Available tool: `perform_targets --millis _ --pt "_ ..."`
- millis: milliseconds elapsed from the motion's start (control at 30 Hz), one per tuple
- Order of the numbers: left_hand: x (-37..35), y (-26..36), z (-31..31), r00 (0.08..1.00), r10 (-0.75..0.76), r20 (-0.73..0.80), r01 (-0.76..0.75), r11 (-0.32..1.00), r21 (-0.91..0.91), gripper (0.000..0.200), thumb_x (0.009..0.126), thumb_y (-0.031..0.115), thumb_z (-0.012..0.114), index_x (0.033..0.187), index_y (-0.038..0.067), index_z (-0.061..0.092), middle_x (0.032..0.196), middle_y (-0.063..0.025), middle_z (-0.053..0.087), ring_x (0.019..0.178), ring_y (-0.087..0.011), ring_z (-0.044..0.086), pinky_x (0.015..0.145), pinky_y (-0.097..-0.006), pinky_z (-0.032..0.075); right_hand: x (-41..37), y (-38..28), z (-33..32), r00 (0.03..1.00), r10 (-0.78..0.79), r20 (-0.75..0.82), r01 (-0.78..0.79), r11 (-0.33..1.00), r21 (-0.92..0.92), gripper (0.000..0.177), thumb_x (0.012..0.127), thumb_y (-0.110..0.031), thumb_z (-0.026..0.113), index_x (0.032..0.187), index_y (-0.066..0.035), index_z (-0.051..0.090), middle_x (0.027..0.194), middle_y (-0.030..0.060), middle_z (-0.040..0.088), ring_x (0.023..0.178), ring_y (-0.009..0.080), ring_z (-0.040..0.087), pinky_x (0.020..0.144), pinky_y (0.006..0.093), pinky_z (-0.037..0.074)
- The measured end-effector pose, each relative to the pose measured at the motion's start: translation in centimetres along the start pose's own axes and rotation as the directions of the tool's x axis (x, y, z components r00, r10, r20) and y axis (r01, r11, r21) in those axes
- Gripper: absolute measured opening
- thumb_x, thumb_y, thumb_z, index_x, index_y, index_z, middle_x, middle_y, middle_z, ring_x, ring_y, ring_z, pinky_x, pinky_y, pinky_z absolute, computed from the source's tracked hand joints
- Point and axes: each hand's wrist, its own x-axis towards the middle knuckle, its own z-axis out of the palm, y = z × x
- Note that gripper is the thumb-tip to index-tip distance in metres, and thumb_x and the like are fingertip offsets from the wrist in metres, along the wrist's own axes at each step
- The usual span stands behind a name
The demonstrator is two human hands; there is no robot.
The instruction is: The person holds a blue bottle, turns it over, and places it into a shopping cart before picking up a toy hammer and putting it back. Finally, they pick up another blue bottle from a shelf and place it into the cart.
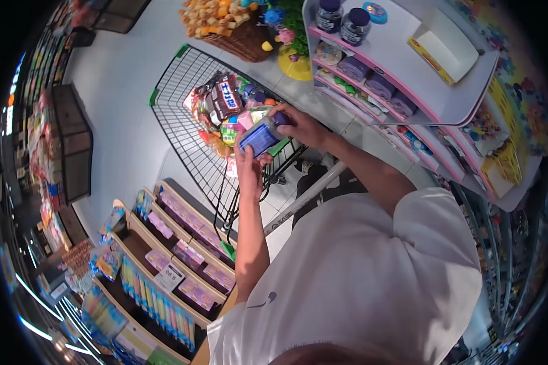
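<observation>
Hands both clamped on one blue pack (260, 137) near frame centre: left hand (249, 171) grips its lower end from 6 o'clock, right hand (303, 126) pinches its upper end from 2 o'clock, so pack sits btwn them, held over the near end of the cart (175, 112). Cart, w/ snacks (222, 100) piled inside, runs off toward 10 o'clock. Pink shelf (402, 58) w/ jars (354, 25) at 1 o'clock, basket (240, 38) at 12, wooden rack (134, 238) w/ pink boxes (189, 252) at 7 o'clock.
</observation>
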Motion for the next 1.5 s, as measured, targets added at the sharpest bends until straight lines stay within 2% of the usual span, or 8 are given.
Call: perform_targets --millis 167,300,400,500,767,1033,1200,1500 --pt "-1.9 -1.5 -0.4 0.994 0.062 -0.094 -0.028 0.945 0.326 0.064 0.094 0.009 0.064 0.151 0.015 0.036 0.136 -0.0097 0.049 0.102 -0.0163 0.060 0.073 -0.0242 0.055 -2.7 -0.4 -0.3 0.997 0.073 -0.006 -0.073 0.979 -0.192 0.045 0.094 -0.018 0.057 0.137 -0.010 0.046 0.101 0.0041 0.055 0.087 0.0121 0.053 0.080 0.0304 0.046" --pt "-2.6 -2.3 -0.5 0.991 0.021 -0.134 0.013 0.970 0.244 0.074 0.085 0.004 0.073 0.150 0.015 0.040 0.136 -0.0075 0.052 0.106 -0.0134 0.058 0.078 -0.0239 0.053 -3.4 -0.4 -0.1 0.999 -0.027 -0.045 0.009 0.933 -0.360 0.042 0.097 -0.021 0.056 0.136 -0.010 0.046 0.098 0.0098 0.059 0.083 0.0165 0.057 0.079 0.0327 0.048" --pt "-2.6 -2.7 -0.5 0.991 0.042 -0.130 -0.006 0.964 0.267 0.076 0.084 -0.001 0.072 0.150 0.013 0.039 0.140 -0.0087 0.050 0.112 -0.0155 0.058 0.084 -0.0253 0.052 -3.6 -0.7 -0.1 0.993 0.084 -0.084 -0.108 0.934 -0.341 0.039 0.097 -0.027 0.057 0.132 -0.011 0.052 0.118 0.0209 0.061 0.105 0.0380 0.062 0.091 0.0411 0.047" --pt "-2.5 -3.3 -0.8 0.985 0.168 -0.042 -0.140 0.918 0.371 0.076 0.083 -0.004 0.071 0.150 0.011 0.039 0.144 -0.0092 0.048 0.113 -0.0163 0.058 0.086 -0.0245 0.052 -3.5 -0.3 -0.3 0.994 0.045 -0.099 -0.075 0.942 -0.326 0.033 0.098 -0.025 0.055 0.128 -0.009 0.054 0.116 0.0219 0.062 0.105 0.0406 0.062 0.091 0.0424 0.048" --pt "-3.7 -3.2 -1.3 0.995 -0.016 -0.099 0.027 0.993 0.112 0.062 0.095 0.003 0.061 0.152 0.013 0.038 0.141 -0.0027 0.052 0.102 -0.0061 0.060 0.076 -0.0220 0.054 -4.4 -0.2 0.0 0.962 -0.260 -0.083 0.202 0.883 -0.423 0.025 0.094 -0.011 0.056 0.118 -0.003 0.056 0.111 0.0187 0.061 0.105 0.0382 0.060 0.090 0.0424 0.047" --pt "-4.0 -4.4 -1.8 0.979 -0.200 0.025 0.198 0.978 0.070 0.054 0.104 0.041 0.046 0.145 0.006 0.043 0.122 -0.0119 0.063 0.079 -0.0237 0.071 0.068 -0.0289 0.059 -6.4 -1.5 0.1 0.929 -0.367 -0.050 0.312 0.848 -0.429 0.035 0.086 -0.003 0.056 0.120 -0.001 0.052 0.109 0.0191 0.058 0.102 0.0362 0.059 0.089 0.0416 0.047" --pt "-5.9 -4.8 -1.3 0.997 -0.070 0.016 0.071 0.982 -0.173 0.056 0.088 0.002 0.061 0.140 0.007 0.042 0.135 -0.0142 0.053 0.116 -0.0310 0.061 0.093 -0.0432 0.057 -7.6 -2.2 0.0 0.987 -0.157 -0.028 0.146 0.961 -0.235 0.042 0.088 -0.007 0.060 0.128 0.000 0.050 0.114 0.0186 0.059 0.103 0.0332 0.061 0.090 0.0408 0.047" --pt "-7.5 -7.2 -1.4 0.997 0.042 0.072 -0.017 0.948 -0.317 0.049 0.079 -0.008 0.062 0.124 0.011 0.059 0.148 -0.0112 0.046 0.135 -0.0294 0.046 0.113 -0.0461 0.038 -9.3 -1.3 -0.5 0.982 -0.182 0.043 0.184 0.899 -0.398 0.040 0.090 -0.017 0.064 0.126 -0.002 0.054 0.116 0.0194 0.062 0.105 0.0356 0.061 0.093 0.0415 0.045"
